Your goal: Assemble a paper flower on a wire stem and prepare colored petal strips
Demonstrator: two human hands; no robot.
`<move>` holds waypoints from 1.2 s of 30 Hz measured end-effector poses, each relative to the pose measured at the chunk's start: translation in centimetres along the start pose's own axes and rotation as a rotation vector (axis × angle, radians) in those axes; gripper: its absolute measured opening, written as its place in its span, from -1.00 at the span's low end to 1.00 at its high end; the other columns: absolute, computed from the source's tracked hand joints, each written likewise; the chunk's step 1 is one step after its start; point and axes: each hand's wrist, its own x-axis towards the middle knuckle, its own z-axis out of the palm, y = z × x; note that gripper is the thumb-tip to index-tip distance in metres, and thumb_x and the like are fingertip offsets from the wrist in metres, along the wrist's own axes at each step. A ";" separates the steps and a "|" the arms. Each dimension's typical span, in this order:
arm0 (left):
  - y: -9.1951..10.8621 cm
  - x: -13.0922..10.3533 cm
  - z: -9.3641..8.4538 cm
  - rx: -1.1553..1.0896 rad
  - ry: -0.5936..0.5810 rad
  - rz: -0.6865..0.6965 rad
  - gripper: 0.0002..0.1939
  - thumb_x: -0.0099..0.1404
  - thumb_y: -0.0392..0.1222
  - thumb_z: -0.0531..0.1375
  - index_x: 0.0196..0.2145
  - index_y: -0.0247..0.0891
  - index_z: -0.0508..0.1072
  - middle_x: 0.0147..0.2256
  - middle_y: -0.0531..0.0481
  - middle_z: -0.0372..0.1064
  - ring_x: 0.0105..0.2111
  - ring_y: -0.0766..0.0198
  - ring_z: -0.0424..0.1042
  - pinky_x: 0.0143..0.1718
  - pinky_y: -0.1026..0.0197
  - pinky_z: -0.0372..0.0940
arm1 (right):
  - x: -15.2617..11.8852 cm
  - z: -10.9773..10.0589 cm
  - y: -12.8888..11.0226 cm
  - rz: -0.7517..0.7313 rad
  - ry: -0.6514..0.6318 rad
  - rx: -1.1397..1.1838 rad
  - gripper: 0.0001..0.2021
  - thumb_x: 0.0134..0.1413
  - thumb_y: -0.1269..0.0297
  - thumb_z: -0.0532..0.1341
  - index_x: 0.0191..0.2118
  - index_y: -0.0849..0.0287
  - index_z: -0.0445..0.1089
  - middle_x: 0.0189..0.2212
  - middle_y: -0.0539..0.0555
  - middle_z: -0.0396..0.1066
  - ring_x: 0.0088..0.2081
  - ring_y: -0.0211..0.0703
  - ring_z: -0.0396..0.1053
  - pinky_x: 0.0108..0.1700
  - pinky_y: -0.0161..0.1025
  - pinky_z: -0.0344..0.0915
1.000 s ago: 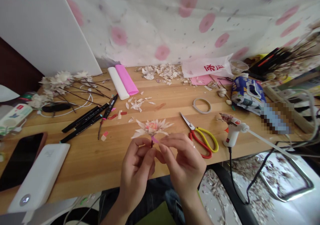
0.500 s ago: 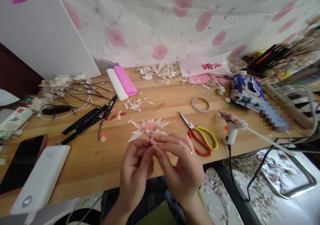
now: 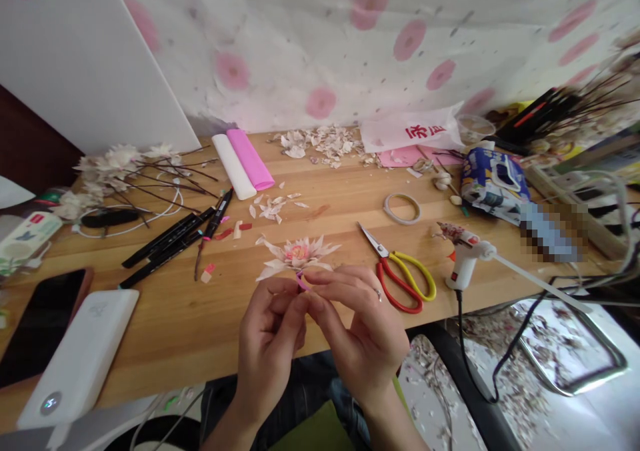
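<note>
A handmade flower (image 3: 299, 253) with pale pointed petals and a pink centre faces up just beyond my fingertips. My left hand (image 3: 273, 331) is closed around its stem, which is mostly hidden by the fingers. In a pinch, my right hand (image 3: 357, 324) holds a narrow purple-pink paper strip (image 3: 301, 279) against the stem right under the bloom. Both thumbs and fingertips meet there. To the right of my right hand lie scissors (image 3: 395, 264) with one red and one yellow handle, blades parted slightly.
A white glue gun (image 3: 465, 257) stands at the right with its black cord over the table edge. A tape roll (image 3: 403, 208), crepe paper rolls (image 3: 243, 164), black markers (image 3: 170, 241), loose petals (image 3: 320, 143), a phone (image 3: 43, 324) and a power bank (image 3: 80, 357) lie around.
The hands, flower and strip hold nearly the same pose. The whole view has shifted very slightly.
</note>
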 end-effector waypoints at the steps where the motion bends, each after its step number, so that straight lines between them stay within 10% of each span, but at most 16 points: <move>1: -0.1 0.1 -0.2 0.007 -0.008 0.013 -0.70 0.24 0.02 0.36 -0.28 -0.20 0.38 -0.63 0.25 0.16 -0.68 0.55 0.03 -0.65 0.50 -0.04 | 0.0 0.0 0.0 -0.006 -0.004 -0.008 -0.74 0.14 0.62 0.29 -0.13 0.13 0.46 -0.20 0.06 0.61 -0.19 -0.13 0.55 -0.12 -0.13 0.44; 17: -0.2 -0.1 -0.4 0.147 0.068 0.129 -0.78 0.29 -0.02 0.32 -0.27 -0.19 0.44 -0.61 0.19 0.26 -0.64 0.49 0.16 -0.61 0.51 0.11 | 0.2 0.3 -0.3 -0.162 -0.035 -0.210 -0.78 0.19 0.60 0.26 -0.10 0.20 0.46 -0.22 0.09 0.63 -0.18 -0.14 0.55 -0.14 -0.14 0.50; 36: 0.0 0.2 -1.3 0.582 0.063 0.592 -0.84 0.35 -0.37 0.21 -0.17 -0.14 0.47 -0.31 0.08 0.65 -0.41 0.34 0.63 -0.41 0.48 0.46 | 0.2 0.2 -0.4 -0.189 -0.077 -0.253 -0.78 0.24 0.58 0.24 -0.06 0.18 0.44 -0.21 0.06 0.63 -0.12 -0.14 0.55 -0.06 -0.13 0.51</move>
